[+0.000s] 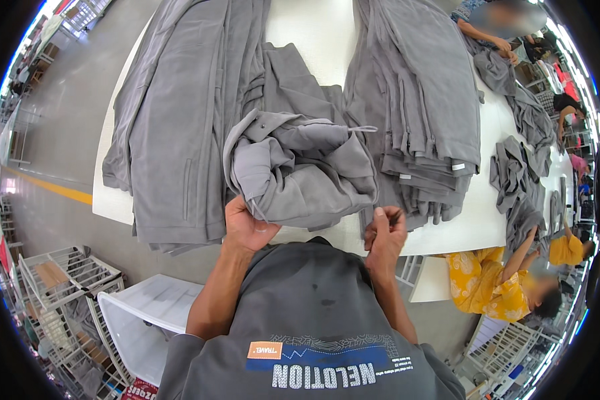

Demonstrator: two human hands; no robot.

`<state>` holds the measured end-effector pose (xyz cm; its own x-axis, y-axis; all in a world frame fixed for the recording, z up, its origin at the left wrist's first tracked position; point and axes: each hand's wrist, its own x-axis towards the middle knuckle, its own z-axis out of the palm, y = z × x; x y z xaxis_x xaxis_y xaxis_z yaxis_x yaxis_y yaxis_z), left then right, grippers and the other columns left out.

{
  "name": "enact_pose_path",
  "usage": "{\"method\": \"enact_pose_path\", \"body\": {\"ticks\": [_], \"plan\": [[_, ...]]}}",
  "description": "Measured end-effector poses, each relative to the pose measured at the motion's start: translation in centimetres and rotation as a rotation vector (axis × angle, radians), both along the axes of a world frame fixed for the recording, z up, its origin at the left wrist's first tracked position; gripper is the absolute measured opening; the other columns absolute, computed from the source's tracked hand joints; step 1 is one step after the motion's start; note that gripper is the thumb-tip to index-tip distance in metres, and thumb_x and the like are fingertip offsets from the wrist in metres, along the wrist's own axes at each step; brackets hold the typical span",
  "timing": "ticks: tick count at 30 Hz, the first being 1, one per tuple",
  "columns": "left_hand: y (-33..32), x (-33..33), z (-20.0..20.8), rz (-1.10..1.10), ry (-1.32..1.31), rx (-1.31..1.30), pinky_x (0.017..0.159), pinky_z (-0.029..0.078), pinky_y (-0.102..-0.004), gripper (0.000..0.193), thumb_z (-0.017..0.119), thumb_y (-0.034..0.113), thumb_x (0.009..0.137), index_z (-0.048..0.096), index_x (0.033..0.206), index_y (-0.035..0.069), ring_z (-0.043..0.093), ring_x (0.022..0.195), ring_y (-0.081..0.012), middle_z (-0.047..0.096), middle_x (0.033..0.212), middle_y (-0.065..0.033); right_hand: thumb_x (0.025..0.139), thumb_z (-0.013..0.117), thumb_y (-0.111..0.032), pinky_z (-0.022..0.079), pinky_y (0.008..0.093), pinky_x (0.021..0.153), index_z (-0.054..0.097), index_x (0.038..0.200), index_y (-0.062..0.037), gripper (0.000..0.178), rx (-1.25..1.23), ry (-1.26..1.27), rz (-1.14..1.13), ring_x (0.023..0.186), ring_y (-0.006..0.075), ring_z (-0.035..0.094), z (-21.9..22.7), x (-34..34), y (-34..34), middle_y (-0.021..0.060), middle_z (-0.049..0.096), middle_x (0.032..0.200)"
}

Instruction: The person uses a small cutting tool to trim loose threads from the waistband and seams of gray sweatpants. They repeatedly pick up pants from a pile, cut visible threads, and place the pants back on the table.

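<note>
A crumpled grey garment (313,183) with a cord and small eyelets lies bunched before me, its opening facing up. My left hand (247,227) has its fingers tucked under the garment's near left edge, gripping it beside a hanging cord end. Just off the near right corner, my right hand (385,237) is closed, thumb against curled fingers. Whatever those fingers may hold is too small to make out. Another loop of cord (363,129) sticks out at the garment's far right side. Whether it is trousers or a hooded top cannot be told.
Tall stacks of grey garments flank it, one left (173,133) and one right (427,87), on a white table (493,227). A white bin (140,307) and metal racks (67,280) stand at lower left. Along the right, a person in yellow (480,280) and others handle grey cloth.
</note>
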<state>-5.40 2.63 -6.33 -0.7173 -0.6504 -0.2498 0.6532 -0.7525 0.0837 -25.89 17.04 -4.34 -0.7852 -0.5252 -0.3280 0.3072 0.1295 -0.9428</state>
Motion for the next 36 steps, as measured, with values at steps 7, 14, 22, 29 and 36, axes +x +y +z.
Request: {"method": "enact_pose_path", "body": {"ticks": [7, 14, 22, 29, 36], "plan": [[0.1, 2.6, -4.4, -0.018, 0.073, -0.071, 0.104, 0.044, -0.0418, 0.041, 0.046, 0.02, 0.091, 0.06, 0.121, -0.003, 0.058, 0.121, -0.0292, 0.063, 0.127, -0.0141, 0.09, 0.068, -0.007, 0.042, 0.0213, 0.059, 0.064, 0.095, -0.0017, 0.007, -0.046, 0.434, 0.387, 0.066, 0.0045, 0.053, 5.0, 0.3, -3.2, 0.0005, 0.06, 0.079], [2.5, 2.0, -0.3, 0.126, -0.438, 0.094, 0.099, 0.05, -0.0453, 0.04, 0.063, 0.026, 0.092, 0.055, 0.124, 0.003, 0.059, 0.12, -0.0271, 0.064, 0.124, -0.0123, 0.086, 0.069, -0.007, 0.05, 0.0315, 0.07, 0.067, 0.104, 0.0007, 0.02, -0.053, 0.645, 0.798, 0.078, 0.0229, 0.063, 1.8, 2.5, -7.7, 0.0119, 0.065, 0.092], [3.6, 2.5, -0.7, -0.148, -0.543, 0.357, 0.102, 0.05, -0.0465, 0.05, 0.073, 0.017, 0.087, 0.051, 0.13, 0.001, 0.062, 0.115, -0.0278, 0.062, 0.125, -0.0132, 0.088, 0.067, -0.012, 0.05, 0.0357, 0.074, 0.067, 0.108, 0.0001, 0.024, 0.105, 0.636, 0.958, 0.083, 0.0311, 0.064, 0.4, 2.4, -7.9, 0.0143, 0.066, 0.098], [3.3, 1.7, -0.4, 0.007, -0.641, -0.025, 0.099, 0.052, -0.0494, 0.049, 0.067, 0.002, 0.086, 0.051, 0.132, -0.001, 0.062, 0.115, -0.032, 0.062, 0.124, -0.0164, 0.088, 0.067, -0.014, 0.05, 0.0358, 0.073, 0.067, 0.107, 0.0003, 0.024, 0.124, 0.638, 0.913, 0.083, 0.0302, 0.065, 1.3, 2.6, -7.7, 0.014, 0.068, 0.099], [2.6, 1.6, 1.6, 0.121, -0.583, -0.111, 0.098, 0.053, -0.0457, 0.05, 0.064, -0.004, 0.084, 0.051, 0.133, -0.002, 0.064, 0.112, -0.0292, 0.063, 0.123, -0.0158, 0.086, 0.071, -0.021, 0.052, 0.0367, 0.075, 0.059, 0.114, -0.0033, 0.035, 0.247, 0.589, 0.923, 0.081, 0.0266, 0.067, 6.7, 2.8, -6.9, 0.0135, 0.067, 0.091]]}}
